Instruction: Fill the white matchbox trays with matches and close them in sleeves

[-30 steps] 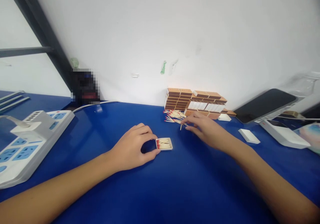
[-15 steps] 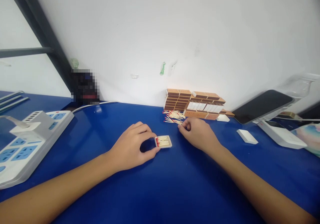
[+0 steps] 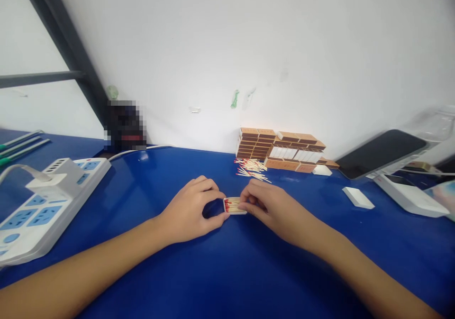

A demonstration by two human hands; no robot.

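Note:
A small white matchbox tray (image 3: 224, 206) lies on the blue table, with red-headed matches (image 3: 232, 204) in it, their heads to the left. My left hand (image 3: 195, 210) grips the tray's left end between thumb and fingers. Over the tray's right end, my right hand (image 3: 265, 204) is closed in a pinch, its fingertips at the matches. What it pinches looks like a match, largely hidden by the fingers. Just beyond that hand is a loose pile of matches (image 3: 251, 167).
Brown matchboxes (image 3: 256, 143) are stacked against the wall, with more boxes (image 3: 295, 153) to their right. White pieces (image 3: 358, 198) and a leaning phone (image 3: 384, 153) are on the right. A power strip (image 3: 46, 214) with a plugged-in charger lies at left.
My right hand has moved from the match pile toward me and left, onto the tray. My left hand keeps its hold on the tray. The view has shifted slightly.

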